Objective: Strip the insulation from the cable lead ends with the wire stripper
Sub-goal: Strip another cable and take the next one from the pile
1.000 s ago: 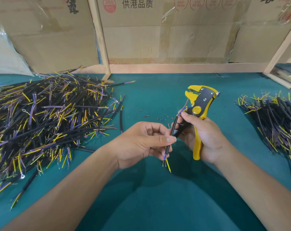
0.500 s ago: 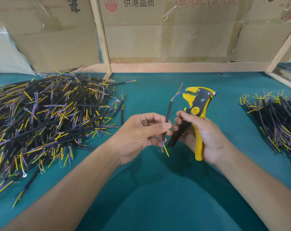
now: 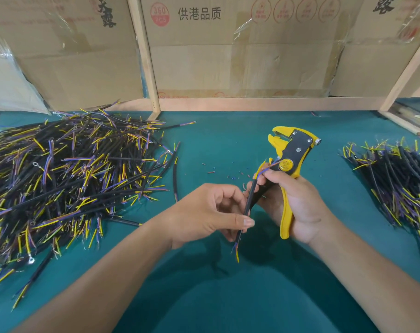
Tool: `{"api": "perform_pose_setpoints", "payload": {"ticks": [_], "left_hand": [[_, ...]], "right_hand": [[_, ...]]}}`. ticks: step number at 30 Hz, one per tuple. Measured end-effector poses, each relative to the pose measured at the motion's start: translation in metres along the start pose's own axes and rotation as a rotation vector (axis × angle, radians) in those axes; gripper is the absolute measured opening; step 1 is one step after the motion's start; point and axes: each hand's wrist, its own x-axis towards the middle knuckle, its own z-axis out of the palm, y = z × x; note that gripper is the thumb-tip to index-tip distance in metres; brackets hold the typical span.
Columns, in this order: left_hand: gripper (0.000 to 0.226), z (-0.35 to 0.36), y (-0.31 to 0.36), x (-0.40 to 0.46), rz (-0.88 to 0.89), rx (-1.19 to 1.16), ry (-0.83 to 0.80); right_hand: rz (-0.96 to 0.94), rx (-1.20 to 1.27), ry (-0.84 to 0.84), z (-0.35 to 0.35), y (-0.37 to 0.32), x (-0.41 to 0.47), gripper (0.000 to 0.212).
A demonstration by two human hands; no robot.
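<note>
Cable [image 3: 248, 200] pinched in left hand [image 3: 211, 212] angles its upper leads [image 3: 266, 167] toward the wire stripper [image 3: 291, 162], gripped upright by right hand [image 3: 297, 205], apparently lining up a strip above the tabletop [image 3: 228, 145].

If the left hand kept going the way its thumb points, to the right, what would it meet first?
Most likely the right hand gripping the wire stripper. The left hand already pinches the black cable between them; depth is uncertain.
</note>
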Motion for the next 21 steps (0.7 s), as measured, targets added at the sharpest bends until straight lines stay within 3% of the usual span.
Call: {"api": "perform_pose_setpoints", "payload": {"ticks": [9, 18, 21], "left_hand": [[0.016, -0.0041, -0.0017, -0.0006, -0.021, 0.057, 0.023], [0.012, -0.0054, -0.0016, -0.0012, -0.04, 0.138, 0.054], [0.013, 0.0011, 0.0021, 0.0015, 0.008, 0.026, 0.147]], "right_hand": [[0.012, 0.133, -0.005, 0.0037, -0.0054, -0.0022, 0.009], [-0.034, 0.092, -0.022, 0.0023, -0.0019, -0.0006, 0.007], [-0.044, 0.008, -0.044, 0.002, 0.001, -0.0024, 0.006]]}}
